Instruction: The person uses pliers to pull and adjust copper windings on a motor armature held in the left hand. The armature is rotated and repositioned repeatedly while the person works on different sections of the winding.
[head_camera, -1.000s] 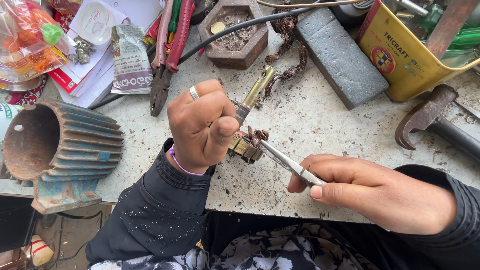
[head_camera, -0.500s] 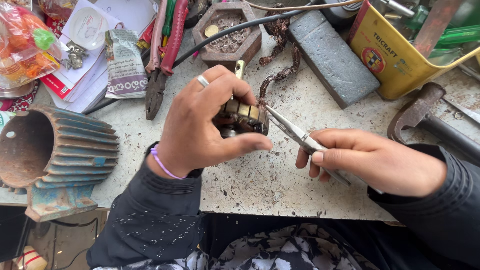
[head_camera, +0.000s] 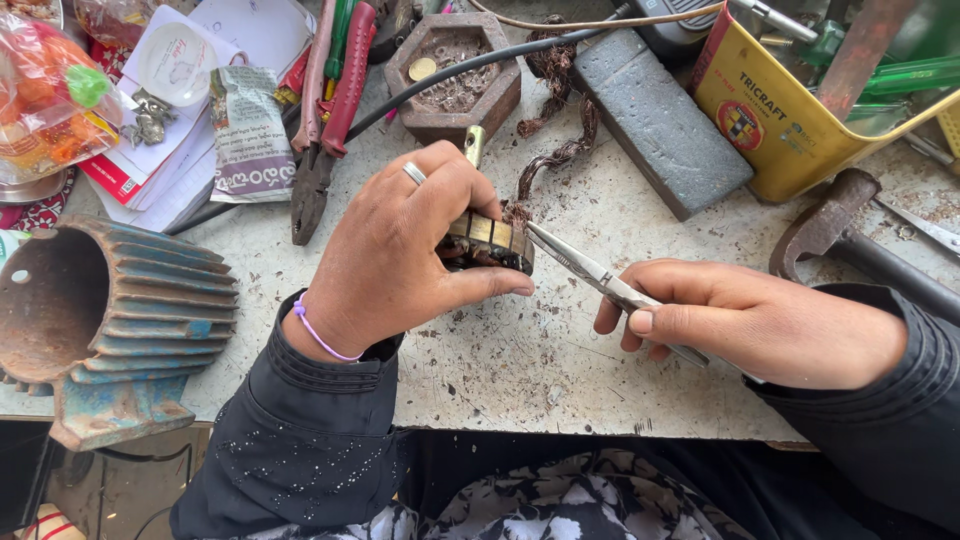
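Note:
My left hand (head_camera: 405, 250), with a ring and a purple wristband, grips a small round motor core (head_camera: 490, 243) with brassy segments above the worn workbench (head_camera: 520, 360). My right hand (head_camera: 760, 320) holds slim metal pliers (head_camera: 590, 272) whose tips reach into the side of the core, where dark copper wire (head_camera: 550, 160) trails away toward the back of the bench. A brass-coloured shaft end (head_camera: 474, 143) sticks up behind my left fingers.
A rusty finned motor housing (head_camera: 110, 310) lies at the left edge. Red-handled pliers (head_camera: 325, 110), a hexagonal block (head_camera: 455, 75), a grey stone block (head_camera: 655, 120), a yellow tin (head_camera: 800, 110), a black cable (head_camera: 450, 80) and a rusty hammer head (head_camera: 830, 225) crowd the back.
My left hand has turned the motor core up and gripped it from the side. The pliers' tips have moved in against the core's edge.

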